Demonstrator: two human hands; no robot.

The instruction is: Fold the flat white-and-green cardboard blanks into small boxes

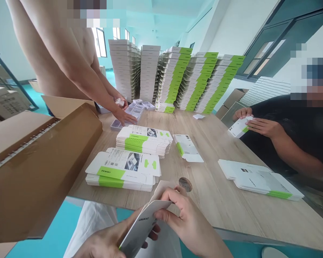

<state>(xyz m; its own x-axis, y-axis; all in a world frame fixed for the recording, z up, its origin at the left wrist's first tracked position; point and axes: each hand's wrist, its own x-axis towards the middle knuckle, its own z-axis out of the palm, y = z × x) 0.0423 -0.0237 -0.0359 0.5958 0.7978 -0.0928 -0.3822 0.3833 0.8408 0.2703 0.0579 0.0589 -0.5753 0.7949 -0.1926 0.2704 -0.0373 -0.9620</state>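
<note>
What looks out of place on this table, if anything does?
One flat white-and-green carton lies alone on the wooden table, apart from the stacked cartons, so it looks stray. A small white paper slip also sits by itself further along.

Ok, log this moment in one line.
left hand: holds printed carton | right hand: holds same carton | near: flat cartons, wooden table

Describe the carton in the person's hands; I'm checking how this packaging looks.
The thin paperboard carton is pale grey-white, with dark lettering near its top and a green strip at its lower edge. It stands tilted, a paler flap rising behind. The left hand and right hand grip it over the near edge of the table.
</note>
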